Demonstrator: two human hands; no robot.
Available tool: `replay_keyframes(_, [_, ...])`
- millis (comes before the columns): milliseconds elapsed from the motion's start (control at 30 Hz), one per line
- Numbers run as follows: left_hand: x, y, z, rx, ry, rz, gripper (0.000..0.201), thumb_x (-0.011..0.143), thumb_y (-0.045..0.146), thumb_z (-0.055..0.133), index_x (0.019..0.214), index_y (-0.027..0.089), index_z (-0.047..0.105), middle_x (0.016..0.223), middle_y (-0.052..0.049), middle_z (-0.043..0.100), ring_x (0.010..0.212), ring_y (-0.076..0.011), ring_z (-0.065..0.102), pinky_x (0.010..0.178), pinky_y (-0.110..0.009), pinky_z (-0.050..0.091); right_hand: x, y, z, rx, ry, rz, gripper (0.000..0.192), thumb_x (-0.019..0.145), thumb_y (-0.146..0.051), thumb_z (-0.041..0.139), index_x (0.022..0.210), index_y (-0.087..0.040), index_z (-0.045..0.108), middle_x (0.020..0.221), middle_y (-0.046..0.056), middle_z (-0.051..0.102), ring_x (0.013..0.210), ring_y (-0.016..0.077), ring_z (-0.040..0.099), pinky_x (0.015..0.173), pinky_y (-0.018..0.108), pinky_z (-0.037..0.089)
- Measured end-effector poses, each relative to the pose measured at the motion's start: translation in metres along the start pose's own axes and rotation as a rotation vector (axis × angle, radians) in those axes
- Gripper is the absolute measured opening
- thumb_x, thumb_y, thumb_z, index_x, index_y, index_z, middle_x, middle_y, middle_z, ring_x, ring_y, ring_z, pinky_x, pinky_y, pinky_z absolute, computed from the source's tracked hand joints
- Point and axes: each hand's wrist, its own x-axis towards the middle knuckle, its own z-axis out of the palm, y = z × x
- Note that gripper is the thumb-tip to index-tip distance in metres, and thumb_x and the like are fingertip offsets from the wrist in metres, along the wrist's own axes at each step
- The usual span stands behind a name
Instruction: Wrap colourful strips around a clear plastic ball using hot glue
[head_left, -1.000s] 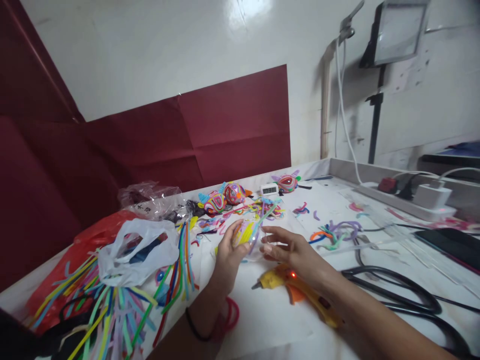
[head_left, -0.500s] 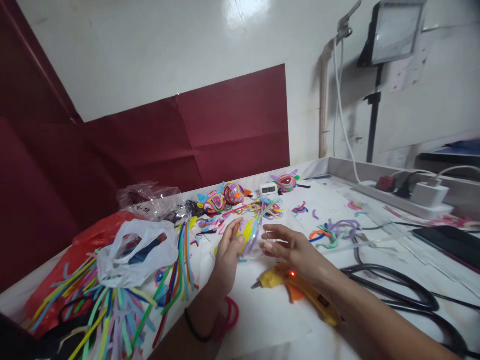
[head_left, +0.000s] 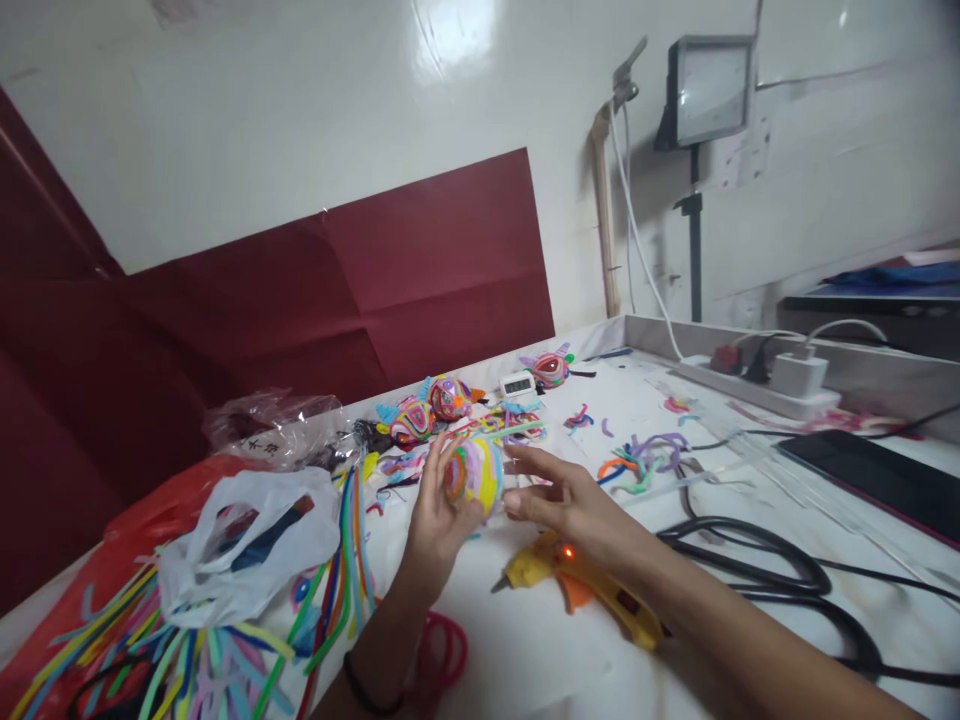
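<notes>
My left hand [head_left: 433, 510] and my right hand [head_left: 564, 500] together hold a small ball [head_left: 475, 472] wrapped in yellow, purple and orange pipe cleaner, a little above the white table [head_left: 540, 640]. The left hand cups its left side; the right hand's fingertips press its right side. A loose green pipe-cleaner end [head_left: 517, 429] sticks out from the ball toward the upper right. Just below my right wrist on the table lies a yellow hot glue gun [head_left: 577, 585] with a red light lit.
Two finished colourful balls [head_left: 429, 405] and a third [head_left: 551, 368] sit at the back beside a small white clock [head_left: 516, 383]. Pipe cleaners spill from a white bag [head_left: 247, 540] at left. Black cables [head_left: 757, 565], a power strip [head_left: 757, 395] and a phone [head_left: 877, 475] lie at right.
The ball has turned in my hands and now shows its wrapped yellow and orange side. The camera has tipped, so the whole scene sits lower and further left.
</notes>
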Motion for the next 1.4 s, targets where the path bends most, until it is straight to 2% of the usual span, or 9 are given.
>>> replay_keyframes(200, [-0.002,-0.008,0.0,0.061,-0.032,0.033,0.087,0.074,0.032,0.077,0.147,0.029,0.03,0.159,-0.011,0.025,0.144,-0.0308,0.028,0.112,-0.039,0.035,-0.001,0.001,0.004,-0.118,0.071,-0.13,0.063,0.069,-0.045,0.078,0.124,-0.02,0.058,0.131,0.012,0.059,0.101,0.0242,0.065,0.084,0.038,0.055])
replay_keyframes(400, [-0.007,-0.005,0.006,0.05,-0.044,-0.001,0.084,0.073,0.027,0.076,0.146,0.024,0.034,0.15,-0.013,0.042,0.14,-0.0316,0.036,0.111,-0.041,0.036,-0.003,0.003,0.006,-0.18,0.093,-0.212,0.067,0.07,-0.039,0.078,0.129,-0.022,0.053,0.127,0.01,0.061,0.106,0.0244,0.063,0.09,0.039,0.053])
replay_keyframes(533, [-0.008,-0.001,0.01,-0.085,0.023,-0.005,0.079,0.073,0.033,0.073,0.144,0.025,0.04,0.148,-0.011,0.045,0.138,-0.0322,0.039,0.111,-0.041,0.036,-0.004,0.007,0.006,-0.302,0.12,-0.399,0.061,0.072,-0.037,0.076,0.128,-0.025,0.053,0.135,0.009,0.055,0.119,0.0261,0.056,0.098,0.041,0.049])
replay_keyframes(667, [-0.006,0.001,0.008,-0.146,0.079,-0.119,0.069,0.082,0.037,0.065,0.145,0.026,0.04,0.138,-0.011,0.055,0.126,-0.0308,0.052,0.103,-0.041,0.044,-0.004,0.012,0.004,-0.457,0.078,-0.509,0.061,0.076,-0.028,0.074,0.132,-0.028,0.048,0.132,0.007,0.056,0.119,0.025,0.055,0.098,0.04,0.048])
replay_keyframes(800, [-0.002,0.001,0.006,-0.202,0.126,-0.2,0.053,0.085,0.038,0.062,0.134,0.021,0.053,0.125,-0.011,0.065,0.111,-0.0285,0.062,0.095,-0.04,0.049,-0.003,0.013,0.001,-0.55,0.007,-0.593,0.063,0.079,-0.02,0.068,0.135,-0.031,0.043,0.134,0.006,0.053,0.122,0.0243,0.052,0.099,0.04,0.047])
replay_keyframes(933, [-0.001,0.0,0.007,-0.247,0.088,-0.234,0.039,0.085,0.038,0.063,0.12,0.019,0.063,0.118,-0.009,0.068,0.105,-0.026,0.065,0.091,-0.038,0.05,-0.003,0.013,-0.001,-0.568,-0.018,-0.581,0.062,0.079,-0.018,0.066,0.135,-0.031,0.044,0.131,0.007,0.051,0.122,0.0257,0.05,0.099,0.041,0.047])
replay_keyframes(1067, [-0.002,0.001,0.01,-0.27,0.118,-0.255,0.033,0.083,0.038,0.065,0.112,0.022,0.063,0.11,-0.005,0.069,0.101,-0.0225,0.065,0.086,-0.033,0.051,-0.003,0.013,-0.002,-0.576,-0.044,-0.58,0.06,0.079,-0.019,0.066,0.134,-0.032,0.045,0.131,0.007,0.051,0.123,0.0258,0.05,0.1,0.042,0.046])
replay_keyframes(1267, [-0.002,0.003,0.014,-0.284,0.137,-0.362,0.037,0.076,0.043,0.071,0.104,0.022,0.059,0.095,-0.002,0.066,0.083,-0.0187,0.063,0.062,-0.026,0.05,-0.002,0.019,-0.004,-0.598,-0.057,-0.569,0.066,0.078,-0.018,0.067,0.138,-0.031,0.042,0.137,0.007,0.051,0.125,0.0253,0.05,0.102,0.042,0.044])
replay_keyframes(1400, [-0.002,0.003,0.015,-0.302,0.181,-0.409,0.039,0.071,0.043,0.075,0.099,0.022,0.057,0.093,-0.001,0.063,0.078,-0.0174,0.063,0.058,-0.026,0.05,-0.003,0.019,-0.003,-0.616,-0.054,-0.508,0.067,0.079,-0.022,0.067,0.14,-0.028,0.042,0.139,0.008,0.052,0.122,0.0263,0.054,0.101,0.042,0.045])
